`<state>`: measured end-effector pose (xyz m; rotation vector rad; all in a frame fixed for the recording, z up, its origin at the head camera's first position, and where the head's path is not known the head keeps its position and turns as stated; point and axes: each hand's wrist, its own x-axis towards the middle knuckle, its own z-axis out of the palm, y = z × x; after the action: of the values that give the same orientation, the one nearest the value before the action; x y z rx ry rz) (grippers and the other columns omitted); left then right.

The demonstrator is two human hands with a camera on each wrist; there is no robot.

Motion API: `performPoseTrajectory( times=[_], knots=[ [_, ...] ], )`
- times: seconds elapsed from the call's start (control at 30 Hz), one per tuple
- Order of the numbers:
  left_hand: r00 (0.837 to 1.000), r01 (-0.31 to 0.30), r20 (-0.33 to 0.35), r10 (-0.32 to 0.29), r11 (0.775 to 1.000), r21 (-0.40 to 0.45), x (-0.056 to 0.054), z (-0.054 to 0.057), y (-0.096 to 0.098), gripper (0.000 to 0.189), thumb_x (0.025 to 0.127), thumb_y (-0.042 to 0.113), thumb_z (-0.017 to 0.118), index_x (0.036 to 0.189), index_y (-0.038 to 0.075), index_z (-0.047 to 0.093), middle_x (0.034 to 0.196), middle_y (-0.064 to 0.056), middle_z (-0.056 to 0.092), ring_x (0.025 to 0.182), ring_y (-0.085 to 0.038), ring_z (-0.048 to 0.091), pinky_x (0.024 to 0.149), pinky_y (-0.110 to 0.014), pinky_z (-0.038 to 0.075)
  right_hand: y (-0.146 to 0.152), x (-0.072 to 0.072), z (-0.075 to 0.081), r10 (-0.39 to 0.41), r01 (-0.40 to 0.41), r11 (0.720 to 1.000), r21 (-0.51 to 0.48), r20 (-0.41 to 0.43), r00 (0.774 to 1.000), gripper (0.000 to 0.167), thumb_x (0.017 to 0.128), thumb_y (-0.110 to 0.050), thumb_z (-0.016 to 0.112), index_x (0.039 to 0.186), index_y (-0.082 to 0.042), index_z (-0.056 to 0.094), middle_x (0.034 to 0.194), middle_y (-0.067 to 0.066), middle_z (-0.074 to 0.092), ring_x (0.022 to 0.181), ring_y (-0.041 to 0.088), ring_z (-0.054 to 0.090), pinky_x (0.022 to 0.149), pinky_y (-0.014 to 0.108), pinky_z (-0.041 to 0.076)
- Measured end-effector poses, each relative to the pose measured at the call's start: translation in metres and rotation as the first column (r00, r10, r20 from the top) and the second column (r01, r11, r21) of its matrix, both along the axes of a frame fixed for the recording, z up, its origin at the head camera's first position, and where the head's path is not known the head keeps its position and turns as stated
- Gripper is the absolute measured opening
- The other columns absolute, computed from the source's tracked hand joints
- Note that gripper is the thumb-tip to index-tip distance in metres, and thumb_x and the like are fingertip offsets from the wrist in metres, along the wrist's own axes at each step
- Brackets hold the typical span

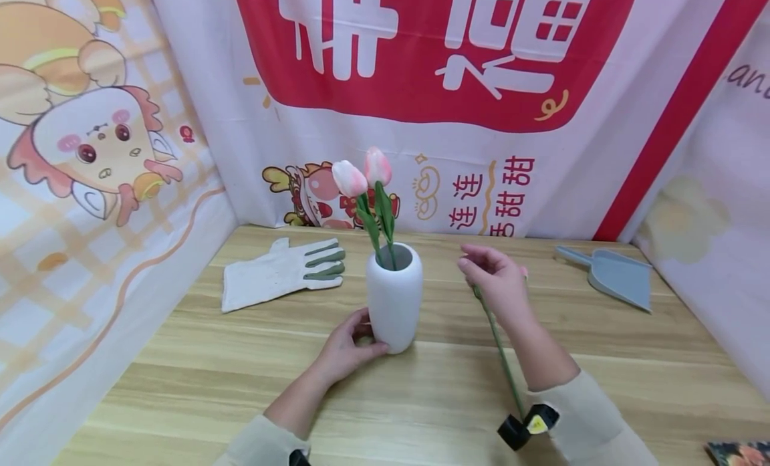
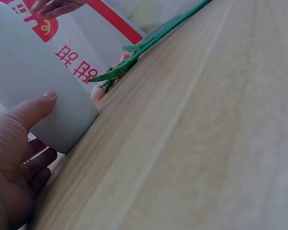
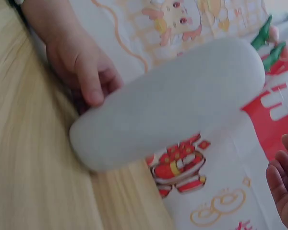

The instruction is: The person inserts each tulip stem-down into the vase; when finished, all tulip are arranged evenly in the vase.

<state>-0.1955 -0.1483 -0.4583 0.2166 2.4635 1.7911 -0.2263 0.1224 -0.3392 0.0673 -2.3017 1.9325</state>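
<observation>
A white vase (image 1: 394, 302) stands upright on the table, with two pink-and-white tulips (image 1: 377, 172) in its mouth. My left hand (image 1: 349, 349) holds the vase low on its left side; in the left wrist view the thumb (image 2: 38, 108) lies against its wall. To the right of the vase, my right hand (image 1: 499, 282) is raised with loosely bent fingers (image 3: 277, 184) and nothing visible between them. Below it, a green tulip stem (image 1: 500, 349) lies on the table. Pink blooms (image 2: 97, 92) show beside the green leaves (image 2: 116, 72), partly hidden in the head view.
A white glove (image 1: 279, 272) with green-edged fingers lies left of the vase. At the back right is a grey-blue dustpan (image 1: 619, 279). Printed cloth (image 1: 337, 128) hangs behind the wooden table (image 1: 180, 386). A dark floral item (image 1: 742, 452) shows at the lower right corner.
</observation>
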Motion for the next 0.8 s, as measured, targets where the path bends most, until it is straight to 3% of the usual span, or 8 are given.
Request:
performPoseTrajectory(
  times=[0.17,0.37,0.57,0.8],
  knots=[
    [1.0,-0.003,0.018,0.003,1.0,0.002,0.0,0.002,-0.001,0.069,0.076,0.023,0.085,0.137,0.018,0.053,0.128,-0.005,0.063,0.117,-0.024,0.06,0.106,-0.05,0.043,0.027,0.001,-0.021,-0.076,0.077,0.996,-0.036,0.034,0.997,0.038,0.094,-0.013,0.065,0.127,0.003,0.058,0.087,-0.023,0.061,0.084,-0.003,0.056,0.073,0.013,0.052],
    [1.0,-0.003,0.015,0.003,1.0,0.0,0.0,0.001,0.0,0.069,0.076,0.022,0.085,0.137,0.017,0.053,0.128,-0.005,0.064,0.116,-0.024,0.06,0.106,-0.05,0.043,0.061,0.006,-0.038,-0.152,0.145,0.988,0.055,0.166,0.974,0.045,0.096,-0.027,0.063,0.136,-0.007,0.055,0.098,-0.02,0.058,0.094,-0.001,0.054,0.077,0.013,0.052],
    [1.0,-0.009,0.016,0.009,1.0,0.0,0.001,0.0,0.0,0.068,0.077,0.021,0.085,0.137,0.017,0.053,0.127,-0.005,0.064,0.116,-0.023,0.061,0.106,-0.05,0.042,0.089,0.01,-0.056,-0.155,0.118,0.98,0.16,0.24,0.958,0.053,0.098,-0.037,0.058,0.142,-0.008,0.049,0.109,-0.01,0.056,0.097,0.001,0.051,0.079,0.014,0.052],
    [1.0,-0.004,0.008,0.004,1.0,-0.002,0.0,0.0,0.001,0.068,0.077,0.021,0.085,0.137,0.017,0.053,0.127,-0.005,0.064,0.115,-0.023,0.061,0.106,-0.05,0.042,0.112,0.018,-0.079,-0.136,0.073,0.968,0.241,0.259,0.956,0.05,0.1,-0.028,0.057,0.141,-0.001,0.048,0.11,-0.003,0.058,0.09,-0.004,0.052,0.077,0.015,0.052]
  ],
)
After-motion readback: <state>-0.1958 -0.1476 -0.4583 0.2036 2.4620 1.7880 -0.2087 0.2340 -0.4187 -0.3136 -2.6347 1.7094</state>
